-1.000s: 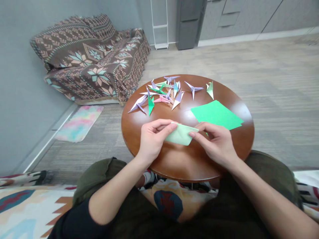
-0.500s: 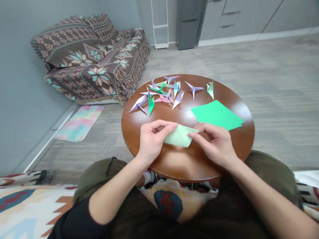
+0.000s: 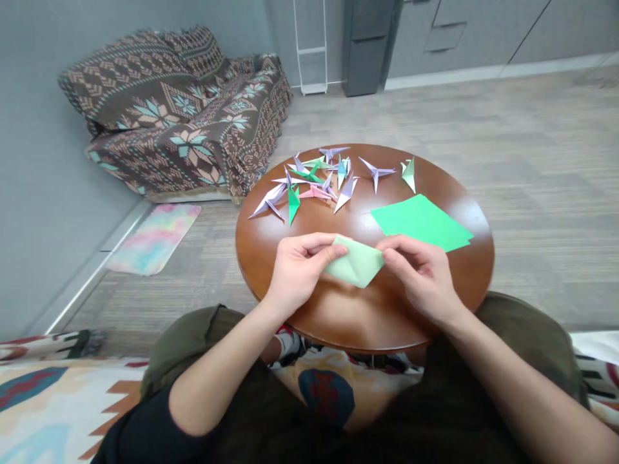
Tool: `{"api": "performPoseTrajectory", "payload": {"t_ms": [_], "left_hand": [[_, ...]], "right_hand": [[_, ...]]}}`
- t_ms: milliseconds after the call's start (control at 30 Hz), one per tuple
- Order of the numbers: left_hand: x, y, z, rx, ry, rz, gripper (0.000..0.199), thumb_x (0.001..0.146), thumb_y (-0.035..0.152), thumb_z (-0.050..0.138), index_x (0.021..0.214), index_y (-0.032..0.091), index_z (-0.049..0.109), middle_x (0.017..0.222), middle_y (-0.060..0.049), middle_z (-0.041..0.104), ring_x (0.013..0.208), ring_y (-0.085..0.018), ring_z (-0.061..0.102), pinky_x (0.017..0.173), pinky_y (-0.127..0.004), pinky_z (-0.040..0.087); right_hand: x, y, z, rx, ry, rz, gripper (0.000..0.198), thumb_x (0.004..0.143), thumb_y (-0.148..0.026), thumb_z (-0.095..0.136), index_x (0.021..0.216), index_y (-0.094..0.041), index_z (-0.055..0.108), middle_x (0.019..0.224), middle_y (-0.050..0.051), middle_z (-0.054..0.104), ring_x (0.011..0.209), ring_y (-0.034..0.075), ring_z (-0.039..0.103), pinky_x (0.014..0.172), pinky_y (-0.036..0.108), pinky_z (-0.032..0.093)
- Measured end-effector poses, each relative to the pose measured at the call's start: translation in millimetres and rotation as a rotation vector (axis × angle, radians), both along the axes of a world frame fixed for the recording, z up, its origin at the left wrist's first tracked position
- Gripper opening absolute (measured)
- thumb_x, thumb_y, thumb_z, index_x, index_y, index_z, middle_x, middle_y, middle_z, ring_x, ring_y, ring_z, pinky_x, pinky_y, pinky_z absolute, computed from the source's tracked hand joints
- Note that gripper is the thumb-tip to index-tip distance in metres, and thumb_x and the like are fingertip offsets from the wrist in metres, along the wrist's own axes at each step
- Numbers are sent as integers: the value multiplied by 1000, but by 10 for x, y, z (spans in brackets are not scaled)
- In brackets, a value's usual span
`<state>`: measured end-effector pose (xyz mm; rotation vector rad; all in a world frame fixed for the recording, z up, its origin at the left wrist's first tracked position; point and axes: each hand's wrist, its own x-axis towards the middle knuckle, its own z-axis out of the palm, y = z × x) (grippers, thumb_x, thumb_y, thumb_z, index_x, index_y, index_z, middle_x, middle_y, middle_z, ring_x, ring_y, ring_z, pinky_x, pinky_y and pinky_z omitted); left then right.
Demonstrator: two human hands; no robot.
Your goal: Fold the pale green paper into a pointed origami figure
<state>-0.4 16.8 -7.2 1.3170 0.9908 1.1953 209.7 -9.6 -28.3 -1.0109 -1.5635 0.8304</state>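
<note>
Between my two hands is a folded piece of pale green origami paper (image 3: 356, 263), held just above the near half of the round table. My left hand (image 3: 304, 265) pinches its left side, thumb on top and fingers behind. At the right corner, my right hand (image 3: 420, 270) grips the paper between thumb and forefinger, its other fingers curled. A slanting crease shows on the face towards me. Beyond my right hand lie several sheets of bright green paper (image 3: 420, 222), loosely stacked.
Folded paper cranes in purple, green and pink crowd the far left of the brown table (image 3: 338, 322); among them is a pink crane (image 3: 315, 193). A purple crane (image 3: 376, 173) and a pale green crane (image 3: 409, 174) stand apart, farther right. A covered sofa (image 3: 184, 122) is beyond.
The pale green paper has shifted and its visible outline is now more pointed at the right. My right thumb has moved right, to the paper's corner. My left hand keeps its pinch.
</note>
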Motion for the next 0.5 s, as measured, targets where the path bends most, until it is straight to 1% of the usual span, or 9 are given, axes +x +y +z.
{"api": "performPoseTrajectory", "payload": {"t_ms": [100, 200, 267, 333, 500], "left_hand": [[-5, -5, 13, 1, 4, -49, 17, 77, 30, 88, 89, 18, 87, 84, -6, 84, 69, -20, 76, 65, -26, 61], [0, -16, 9, 17, 9, -97, 12, 79, 27, 86, 88, 19, 87, 80, -4, 83, 66, -17, 75, 63, -23, 58], [9, -26, 9, 49, 18, -114, 6, 79, 24, 86, 84, 20, 87, 79, -3, 83, 67, -16, 74, 65, -21, 58], [19, -36, 13, 76, 21, -129, 3, 80, 22, 85, 82, 20, 87, 80, -4, 83, 70, -16, 75, 68, -22, 58], [30, -41, 25, 95, -3, -177, 4, 81, 23, 84, 81, 20, 86, 87, -5, 84, 77, -17, 76, 75, -24, 60]], "right_hand": [[31, 4, 36, -11, 19, 37, 19, 102, -34, 65, 88, -25, 73, 83, -1, 74, 75, 16, 65, 71, 27, 49], [36, 7, 58, -1, -38, 88, 9, 98, -30, 70, 91, -25, 73, 85, -1, 75, 77, 16, 66, 73, 28, 49], [23, 6, 62, 28, -94, 96, 9, 96, -28, 72, 89, -24, 72, 84, 0, 74, 77, 16, 66, 75, 29, 49], [4, 3, 59, 56, -127, 87, 12, 96, -26, 73, 85, -22, 70, 81, 0, 73, 74, 16, 65, 73, 30, 48], [-18, -9, 47, 96, -124, 80, 15, 97, -24, 71, 82, -22, 69, 78, 0, 72, 70, 15, 64, 68, 30, 48]]}}
